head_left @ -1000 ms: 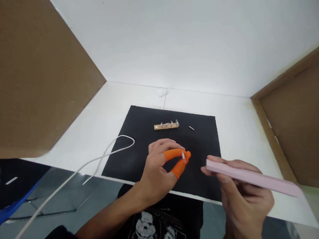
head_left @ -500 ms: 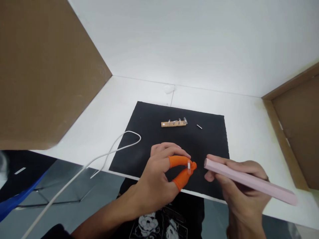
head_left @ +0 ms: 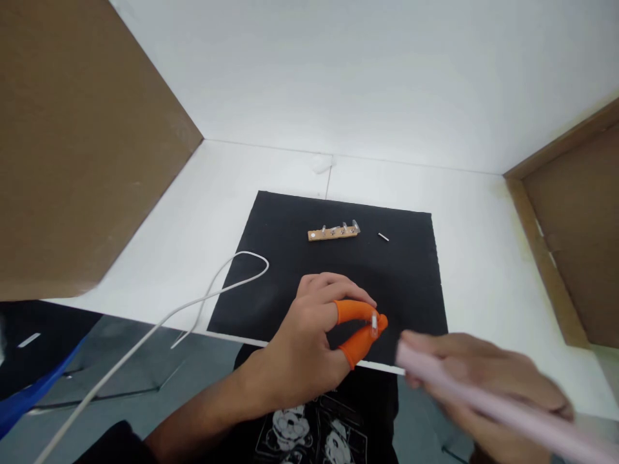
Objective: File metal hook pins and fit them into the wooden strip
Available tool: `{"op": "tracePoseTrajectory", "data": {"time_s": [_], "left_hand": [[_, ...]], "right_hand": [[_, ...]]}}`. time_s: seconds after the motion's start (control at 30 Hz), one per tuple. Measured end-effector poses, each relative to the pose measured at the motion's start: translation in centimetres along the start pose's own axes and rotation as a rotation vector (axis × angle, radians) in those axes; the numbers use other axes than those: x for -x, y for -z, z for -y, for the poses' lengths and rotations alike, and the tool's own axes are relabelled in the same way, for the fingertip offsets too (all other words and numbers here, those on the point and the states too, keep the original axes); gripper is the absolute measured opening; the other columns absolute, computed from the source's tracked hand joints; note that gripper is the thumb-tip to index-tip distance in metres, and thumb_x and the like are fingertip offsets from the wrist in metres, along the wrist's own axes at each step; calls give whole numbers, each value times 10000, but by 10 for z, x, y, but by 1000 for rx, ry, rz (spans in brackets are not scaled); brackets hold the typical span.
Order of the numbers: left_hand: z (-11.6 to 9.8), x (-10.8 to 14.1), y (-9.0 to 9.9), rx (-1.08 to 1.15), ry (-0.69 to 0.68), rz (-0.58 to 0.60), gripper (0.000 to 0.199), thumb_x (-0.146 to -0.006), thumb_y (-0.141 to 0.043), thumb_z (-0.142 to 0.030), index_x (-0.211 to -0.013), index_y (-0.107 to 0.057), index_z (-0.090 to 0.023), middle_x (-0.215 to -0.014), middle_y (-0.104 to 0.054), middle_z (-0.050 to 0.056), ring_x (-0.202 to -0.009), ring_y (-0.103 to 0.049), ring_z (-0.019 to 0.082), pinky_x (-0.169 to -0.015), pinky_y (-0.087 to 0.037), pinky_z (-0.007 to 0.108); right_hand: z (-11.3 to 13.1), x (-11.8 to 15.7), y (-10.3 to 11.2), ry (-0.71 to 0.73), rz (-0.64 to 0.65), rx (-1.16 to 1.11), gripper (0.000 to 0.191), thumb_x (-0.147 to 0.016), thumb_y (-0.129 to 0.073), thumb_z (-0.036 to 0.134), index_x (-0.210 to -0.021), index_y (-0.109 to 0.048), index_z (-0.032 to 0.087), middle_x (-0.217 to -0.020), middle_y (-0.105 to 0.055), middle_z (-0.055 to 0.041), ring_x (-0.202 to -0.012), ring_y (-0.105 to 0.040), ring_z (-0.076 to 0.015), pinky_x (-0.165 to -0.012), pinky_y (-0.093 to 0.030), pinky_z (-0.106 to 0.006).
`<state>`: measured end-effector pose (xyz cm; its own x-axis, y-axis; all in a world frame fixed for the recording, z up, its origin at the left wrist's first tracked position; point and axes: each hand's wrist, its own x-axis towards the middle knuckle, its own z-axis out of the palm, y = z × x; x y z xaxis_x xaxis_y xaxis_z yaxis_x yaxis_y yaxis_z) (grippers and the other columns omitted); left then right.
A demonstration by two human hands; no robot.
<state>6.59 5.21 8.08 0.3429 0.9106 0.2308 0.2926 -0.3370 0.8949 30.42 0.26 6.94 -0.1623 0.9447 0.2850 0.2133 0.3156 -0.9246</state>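
Note:
My left hand point(head_left: 314, 345) is over the near part of the black mat point(head_left: 285, 270). Orange finger cots cover its thumb and index finger. Their tips pinch a small clear tube-like piece point(head_left: 374, 324) with a whitish part inside. In my right hand point(head_left: 488, 380) is a long pink rod point(head_left: 498, 396) with flat sides, blurred by motion. The rod's left end points at my left fingertips, with a gap between. Farther back on the mat lies a narrow tan strip point(head_left: 319, 236) bearing several small clear pieces.
Right of the strip, a short white stick point(head_left: 383, 237) rests on the mat. A white cable point(head_left: 193, 301) loops over the mat's left edge. Brown panels point(head_left: 97, 142) stand at both sides, and a white wall point(head_left: 338, 71) rises behind the white table point(head_left: 474, 245).
My right hand and the pink rod have moved down and to the right. My left hand keeps its pinch, slightly farther right in view. The whole view has shifted a little.

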Motion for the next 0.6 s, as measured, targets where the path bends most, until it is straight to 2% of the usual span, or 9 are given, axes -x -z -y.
{"op": "tracePoseTrajectory", "data": {"time_s": [0.07,0.1,0.27,0.3,0.33,0.43,0.5,0.53,0.6], "left_hand": [[0,1,0,10,-7,5,158,-926,-774,-89,-981,-765,-237,-1048,-829,28,-1031,-734,235,-974,-532,441],[1,2,0,15,-8,10,166,-921,-774,-79,-982,-764,-233,-1046,-828,27,-1023,-734,230,-970,-529,436],[3,5,0,12,-1,36,167,-923,-774,-78,-1001,-760,-225,-1040,-821,30,-1005,-734,222,-957,-518,420],[4,5,0,8,2,37,163,-926,-774,-82,-1007,-761,-223,-1040,-821,31,-1004,-735,220,-957,-517,418],[4,5,1,6,3,36,157,-930,-773,-85,-1008,-761,-221,-1036,-821,30,-1000,-736,218,-960,-516,417],[6,4,1,3,4,21,133,-938,-772,-95,-988,-759,-218,-1018,-825,26,-982,-743,212,-962,-511,419],[6,4,2,3,5,12,130,-935,-776,-97,-977,-758,-219,-1009,-828,26,-968,-747,210,-959,-512,423],[5,4,2,4,3,13,133,-932,-778,-96,-976,-757,-220,-1007,-828,27,-962,-748,211,-955,-513,425],[4,4,2,4,7,23,135,-931,-776,-98,-974,-757,-225,-1002,-829,30,-951,-751,214,-950,-516,429]], "right_hand": [[4,2,-1,81,156,75,429,-904,-774,177,-1286,-758,372,-1093,-842,-31,-743,-830,-249,-578,-700,-325],[5,2,-1,104,166,106,415,-902,-779,193,-1278,-766,370,-1100,-840,-32,-785,-837,-260,-608,-709,-334],[3,-7,1,24,-256,121,323,-825,-859,170,-1078,-793,360,-1093,-840,39,-814,-836,-219,-595,-703,-283],[3,-9,2,11,-288,120,319,-816,-867,170,-1063,-793,357,-1080,-841,40,-802,-835,-218,-589,-702,-278],[4,-9,3,25,-261,124,316,-823,-859,171,-1072,-795,355,-1064,-843,33,-791,-835,-224,-582,-703,-281],[9,-10,5,194,82,178,437,-836,-853,195,-1238,-764,341,-1103,-836,-30,-804,-840,-265,-567,-710,-315],[11,-11,6,269,210,224,517,-819,-868,193,-1300,-738,333,-1113,-832,-40,-841,-842,-276,-602,-721,-329],[11,-13,6,253,187,242,499,-814,-871,197,-1279,-747,329,-1106,-834,-32,-842,-842,-269,-625,-725,-327],[11,-16,5,138,-8,243,365,-819,-853,200,-1147,-783,345,-1068,-840,8,-814,-840,-245,-643,-722,-312]]}}
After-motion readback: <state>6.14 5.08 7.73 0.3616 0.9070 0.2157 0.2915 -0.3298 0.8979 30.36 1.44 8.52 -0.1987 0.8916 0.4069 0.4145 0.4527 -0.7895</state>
